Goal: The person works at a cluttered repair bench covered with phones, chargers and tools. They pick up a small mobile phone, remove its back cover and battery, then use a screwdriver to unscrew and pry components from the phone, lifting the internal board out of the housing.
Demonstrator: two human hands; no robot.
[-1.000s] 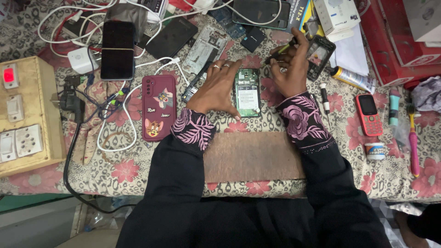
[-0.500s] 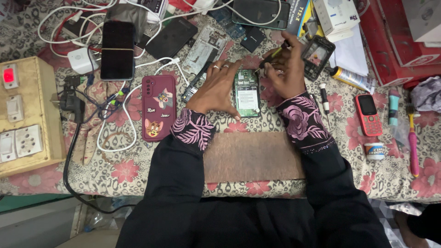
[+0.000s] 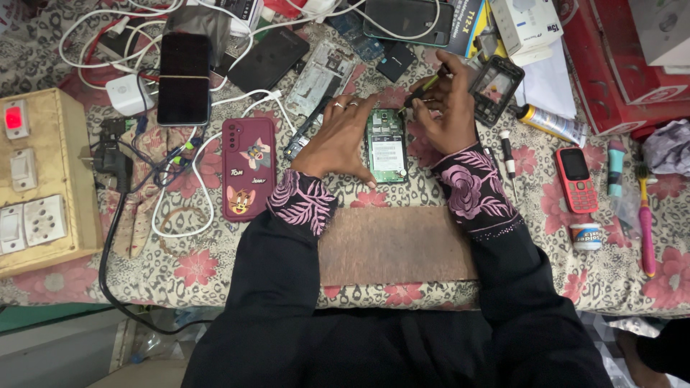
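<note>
Here, opened green phone (image 3: 387,146) lying flat, left hand (image 3: 339,136) steadying, right hand (image 3: 447,108) gripping screwdriver (image 3: 422,88)

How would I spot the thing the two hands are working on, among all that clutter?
Start at the brown board at the table's near edge. Just beyond it, between the left hand and right hand, lies the opened phone. Unlike the cased phones around, its back is off, showing green circuitry and a pale label.

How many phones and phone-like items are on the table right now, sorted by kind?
Opened phone with green circuit board, under both hands: 1
Red keypad phone: 1
Black smartphones, screen up: 2
Maroon cartoon phone case: 1
Empty black phone frame: 1
Total: 6
</note>
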